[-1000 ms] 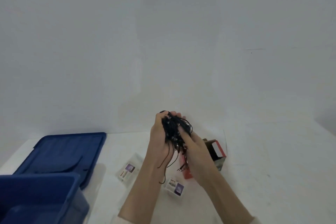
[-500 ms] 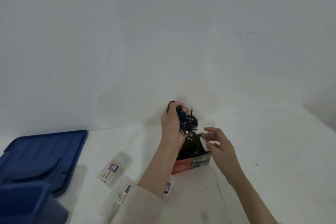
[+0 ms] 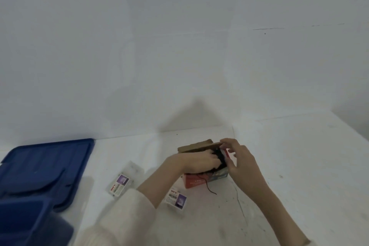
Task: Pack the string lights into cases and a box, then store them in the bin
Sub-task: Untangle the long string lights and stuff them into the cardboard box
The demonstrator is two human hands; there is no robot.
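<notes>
- Two hands: left hand (image 3: 199, 161), right hand (image 3: 241, 158)
- Two clear cases: one case (image 3: 122, 180), another case (image 3: 176, 198)
- One cardboard box (image 3: 196, 181)
- One bundle of string lights (image 3: 219, 156)
- One blue bin (image 3: 24, 219)
- One blue lid (image 3: 46, 166)

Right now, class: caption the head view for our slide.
Left hand pushes black string lights into the red box; right hand holds it.

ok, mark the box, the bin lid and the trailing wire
box (image 3: 194, 181), head view, red front wall.
bin lid (image 3: 52, 164), head view, flat top surface.
trailing wire (image 3: 207, 186), head view, strand hanging outside box.
</notes>
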